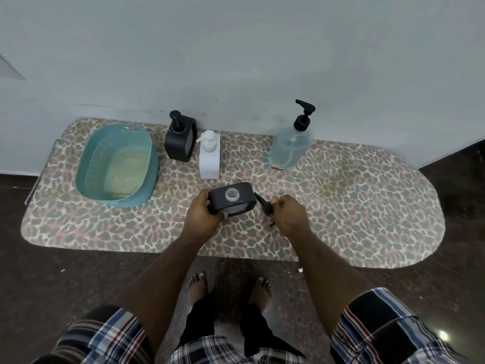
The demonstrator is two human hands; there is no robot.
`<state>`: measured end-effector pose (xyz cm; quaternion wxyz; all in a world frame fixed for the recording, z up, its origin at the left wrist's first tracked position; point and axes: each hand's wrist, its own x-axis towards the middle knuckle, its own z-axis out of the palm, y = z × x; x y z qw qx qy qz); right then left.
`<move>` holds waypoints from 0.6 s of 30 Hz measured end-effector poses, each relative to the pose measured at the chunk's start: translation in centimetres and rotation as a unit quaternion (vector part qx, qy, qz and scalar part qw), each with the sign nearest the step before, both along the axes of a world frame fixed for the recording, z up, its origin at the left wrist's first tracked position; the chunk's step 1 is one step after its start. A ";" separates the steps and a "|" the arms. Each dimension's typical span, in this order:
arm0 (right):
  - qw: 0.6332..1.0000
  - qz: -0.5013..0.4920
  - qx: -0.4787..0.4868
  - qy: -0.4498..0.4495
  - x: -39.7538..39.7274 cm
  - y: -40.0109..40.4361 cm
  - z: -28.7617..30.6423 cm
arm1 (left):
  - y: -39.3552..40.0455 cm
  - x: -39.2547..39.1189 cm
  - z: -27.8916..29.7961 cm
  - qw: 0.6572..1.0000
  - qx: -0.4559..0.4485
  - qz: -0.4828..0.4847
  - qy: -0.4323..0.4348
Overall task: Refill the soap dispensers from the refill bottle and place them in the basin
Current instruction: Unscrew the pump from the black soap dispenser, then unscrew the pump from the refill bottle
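With its pump off and its clear neck facing up, steadying the near black dispenser in the left hand, closed round its left end, so refilling can likely follow. Holding the pump aside in the closed right hand, keeping the opening free. Waiting far right on the surface: the refill bottle. Standing far behind: a second black dispenser and a white one, just right of the empty basin.

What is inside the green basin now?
The basin holds no dispensers; only its pale, stained-looking bottom shows. The near wall hides a strip of the floor closest to the person, so anything very flat there cannot be seen.
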<state>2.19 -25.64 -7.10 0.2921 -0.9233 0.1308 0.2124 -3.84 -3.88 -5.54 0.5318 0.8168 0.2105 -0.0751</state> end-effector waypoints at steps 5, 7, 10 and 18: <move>1.000 0.004 0.020 0.008 0.6 -0.7 0.5 | 0.3 0.6 0.1 1.000 -0.006 -0.026 -0.002; 0.999 -0.003 0.048 0.017 0.8 -1.0 0.8 | 0.4 0.9 0.1 0.999 -0.020 -0.031 0.003; 0.994 -0.041 0.095 0.026 1.5 -1.4 1.8 | 0.5 1.1 0.4 0.999 -0.023 -0.043 0.018; 0.968 -0.155 0.158 -0.119 7.0 -1.9 5.6 | 0.5 1.6 2.9 0.995 -0.075 -0.051 0.031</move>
